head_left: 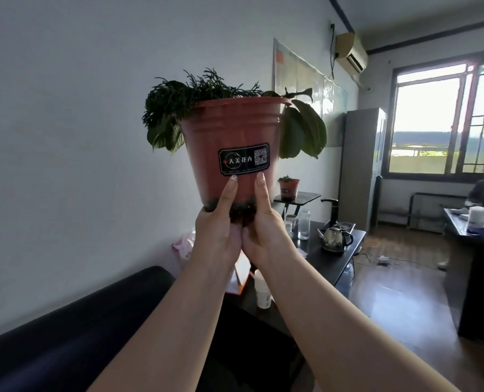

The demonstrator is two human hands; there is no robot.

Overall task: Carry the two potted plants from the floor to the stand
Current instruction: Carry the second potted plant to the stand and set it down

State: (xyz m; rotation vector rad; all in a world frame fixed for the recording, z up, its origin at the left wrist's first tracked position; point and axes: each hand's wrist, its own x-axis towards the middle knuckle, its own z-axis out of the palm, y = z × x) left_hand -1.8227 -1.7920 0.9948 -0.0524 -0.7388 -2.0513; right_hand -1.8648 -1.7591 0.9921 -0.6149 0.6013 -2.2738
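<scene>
Hands meet under a raised pot: the left hand (216, 222) and the right hand (260, 224) cup the base of a red-brown plastic potted plant (235, 137) and hold it up high in front of the pale wall (65, 137). Both hands have their fingers closed around the narrow bottom of the pot, with one finger of each stretched up along its near side, the tips just below a black label (245, 158) stuck on the pot. The two hands touch each other at the heel. Dark soil shows at the bottom edge of the pot between the fingers. The pot stands upright, with fine needle-like greenery spilling over the left of its rim and broad green leaves drooping down on both sides.

Behind it, farther into the room, a second potted plant (288, 186) of the same red colour already sits on a small black stand (305, 197), well apart from the held pot. Near the stand is a dark low table (345, 250) that bears a metal kettle (335, 237) and a clear bottle (303, 223). A white paper cup (263, 292) stands at the near end of that table, below the forearms. A dark sofa (65, 335) fills the lower left. A window (444, 120) and an air conditioner (351, 50) are on the right.
</scene>
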